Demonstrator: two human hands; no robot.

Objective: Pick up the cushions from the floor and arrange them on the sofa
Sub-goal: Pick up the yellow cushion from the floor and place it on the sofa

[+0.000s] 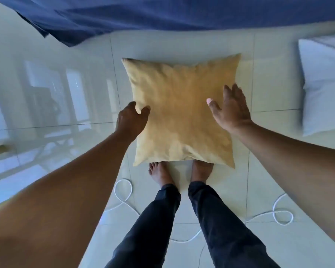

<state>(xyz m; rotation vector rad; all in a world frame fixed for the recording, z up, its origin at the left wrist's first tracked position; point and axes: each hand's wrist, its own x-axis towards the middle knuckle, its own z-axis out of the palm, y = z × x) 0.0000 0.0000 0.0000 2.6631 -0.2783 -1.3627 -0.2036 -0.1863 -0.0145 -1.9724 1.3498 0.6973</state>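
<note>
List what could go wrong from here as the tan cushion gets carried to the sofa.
1. The white cable loops on the floor just behind the bare feet; a backward step could snag it.
2. Only the left hand pinches the tan cushion at its edge; the right hand is spread open, so the cushion might slip or swing.
3. The glossy tiled floor looks slick for bare feet.

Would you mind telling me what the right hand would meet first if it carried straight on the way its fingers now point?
The right hand is open, fingers pointing forward over the right edge of the yellow cushion. Carried on, it would probably meet that cushion's surface first, though depth is unclear and it may already touch.
</note>
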